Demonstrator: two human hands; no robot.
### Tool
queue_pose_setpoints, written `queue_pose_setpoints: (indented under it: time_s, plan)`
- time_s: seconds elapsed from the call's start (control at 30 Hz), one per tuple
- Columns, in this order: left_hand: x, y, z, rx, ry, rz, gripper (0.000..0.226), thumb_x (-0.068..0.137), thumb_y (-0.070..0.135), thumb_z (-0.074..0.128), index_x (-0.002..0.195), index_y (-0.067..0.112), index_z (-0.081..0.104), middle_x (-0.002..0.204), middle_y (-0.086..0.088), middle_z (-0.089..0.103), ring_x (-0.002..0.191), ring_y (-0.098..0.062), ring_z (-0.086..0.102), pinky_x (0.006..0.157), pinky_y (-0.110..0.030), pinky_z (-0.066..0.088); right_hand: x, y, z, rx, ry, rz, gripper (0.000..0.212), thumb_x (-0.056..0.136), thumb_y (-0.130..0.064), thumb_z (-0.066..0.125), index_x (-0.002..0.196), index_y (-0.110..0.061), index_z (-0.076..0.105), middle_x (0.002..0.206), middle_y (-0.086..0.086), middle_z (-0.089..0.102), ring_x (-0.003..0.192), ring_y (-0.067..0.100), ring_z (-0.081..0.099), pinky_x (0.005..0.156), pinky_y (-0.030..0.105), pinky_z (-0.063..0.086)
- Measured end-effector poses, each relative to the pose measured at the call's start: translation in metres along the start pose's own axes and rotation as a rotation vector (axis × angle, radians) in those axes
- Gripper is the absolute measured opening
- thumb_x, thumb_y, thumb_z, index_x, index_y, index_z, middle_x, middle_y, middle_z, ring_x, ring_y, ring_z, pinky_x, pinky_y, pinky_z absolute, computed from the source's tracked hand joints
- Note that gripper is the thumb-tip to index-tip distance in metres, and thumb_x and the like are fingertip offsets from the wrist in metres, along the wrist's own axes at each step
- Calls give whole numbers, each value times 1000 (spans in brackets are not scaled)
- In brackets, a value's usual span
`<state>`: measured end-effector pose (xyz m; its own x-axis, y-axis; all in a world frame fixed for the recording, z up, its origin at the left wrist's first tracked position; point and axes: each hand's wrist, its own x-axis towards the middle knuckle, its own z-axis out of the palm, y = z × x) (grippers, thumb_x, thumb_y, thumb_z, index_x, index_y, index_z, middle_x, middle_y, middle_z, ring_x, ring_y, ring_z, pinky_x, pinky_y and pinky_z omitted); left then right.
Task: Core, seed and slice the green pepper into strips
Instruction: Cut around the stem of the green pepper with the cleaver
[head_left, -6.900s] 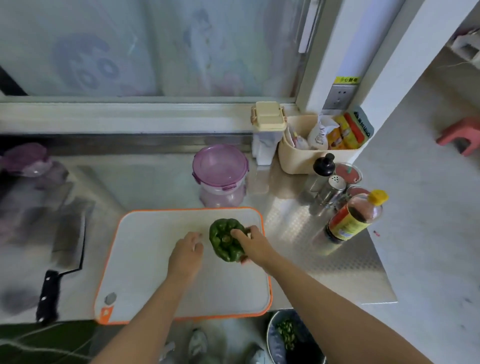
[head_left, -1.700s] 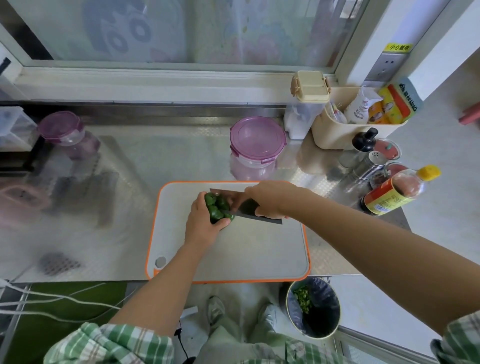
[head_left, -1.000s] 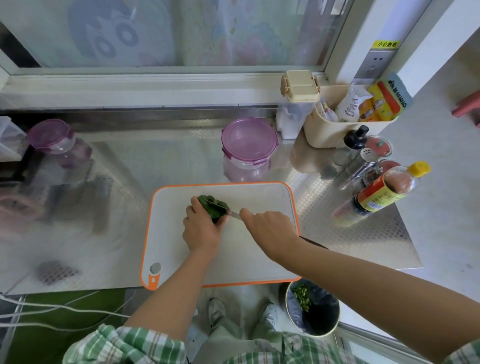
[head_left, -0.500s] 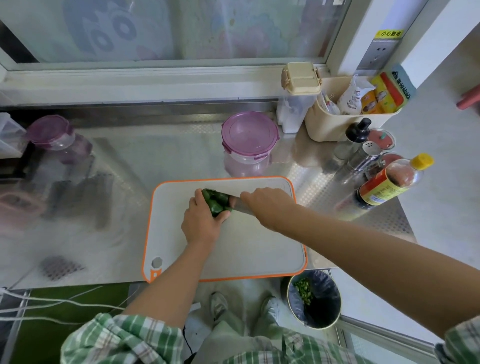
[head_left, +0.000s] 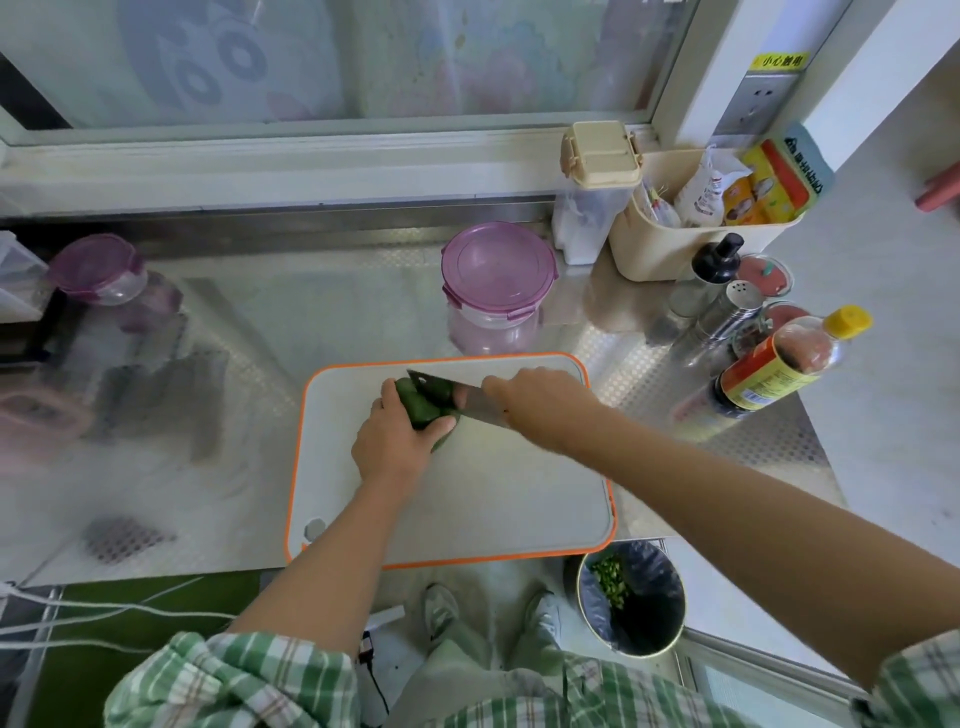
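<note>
The green pepper (head_left: 423, 408) lies on the white, orange-rimmed cutting board (head_left: 483, 499), near its far edge. My left hand (head_left: 395, 439) grips the pepper from the near side, fingers curled over it. My right hand (head_left: 540, 402) holds a cleaver (head_left: 452, 397) by its handle, which the hand hides. The blade lies across the top of the pepper, tip pointing left.
A purple-lidded jar (head_left: 496, 291) stands just behind the board. Bottles and shakers, including a yellow-capped sauce bottle (head_left: 774, 366), crowd the right of the steel counter. A beige basket (head_left: 696, 228) sits at the back right. A bin (head_left: 631, 595) with green scraps stands on the floor below.
The cleaver, earlier lying left of the board, is in my right hand. Over the last second the blade has shifted back and forth across the pepper while my left hand keeps its grip.
</note>
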<state>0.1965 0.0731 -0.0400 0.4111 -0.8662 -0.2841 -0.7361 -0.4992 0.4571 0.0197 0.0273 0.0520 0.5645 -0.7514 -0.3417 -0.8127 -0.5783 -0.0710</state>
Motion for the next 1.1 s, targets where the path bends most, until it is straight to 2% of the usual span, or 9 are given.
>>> queue_pose_setpoints:
  time_s: [0.27,0.33,0.4,0.5,0.63,0.73,0.87,0.97,1.1]
  plan:
    - [10,-28,-12,-242,-208,53,102,68,56,79,150,27,27,140,-3,46,126,-26,48,103,-41,42,-5,32,-23,15,-57,-87,30,94,-28,54,121,-17,49,91,6,50,96,31,57,68,33,39]
    - [10,-32,-19,-332,-304,94,102,59,60,79,146,30,35,135,4,53,123,-21,52,102,-42,45,-6,29,-23,-40,-68,-140,31,95,-30,53,123,-18,48,100,8,57,96,29,57,70,34,43]
    - [9,-31,-22,-437,-417,103,83,71,43,83,140,28,41,128,7,57,120,-19,54,95,-40,50,-6,28,-21,-70,-76,-167,32,95,-31,53,125,-19,47,102,7,59,96,28,56,70,35,44]
    - [2,-29,-21,-524,-501,28,80,81,29,78,141,19,26,132,4,43,123,-21,49,94,-41,51,-8,31,-18,-61,-86,-177,34,95,-32,53,126,-18,47,104,8,61,98,28,57,73,35,45]
    - [-16,-30,-3,-370,-347,168,82,81,26,77,140,15,20,133,1,20,131,-19,32,113,-38,35,-11,28,-7,-22,-149,-178,38,96,-31,54,129,-17,46,107,11,60,101,30,57,75,35,45]
    - [-34,-21,11,-327,-182,225,91,82,22,75,151,12,17,138,-8,19,136,-24,24,114,-27,23,-14,31,-3,-21,-165,-158,39,96,-32,54,130,-16,45,108,11,60,102,30,56,74,35,43]
    - [-39,-7,18,-104,-20,171,116,55,50,88,144,15,24,138,-6,27,128,-27,30,98,-45,43,-18,34,-5,-49,-157,-146,40,96,-32,52,132,-16,44,113,12,59,105,32,56,74,35,41]
    - [-38,-6,11,-54,35,255,98,59,44,86,137,12,36,133,-6,39,119,-30,42,89,-45,48,-22,35,-7,-84,-105,-147,36,96,-31,52,129,-16,46,111,12,60,102,31,57,70,32,37]
    - [-31,-17,5,-57,-54,339,94,63,37,84,142,16,38,139,-5,42,123,-30,43,97,-45,45,-33,39,-1,-91,-90,-156,34,97,-32,52,126,-17,45,106,13,60,95,31,57,68,32,36]
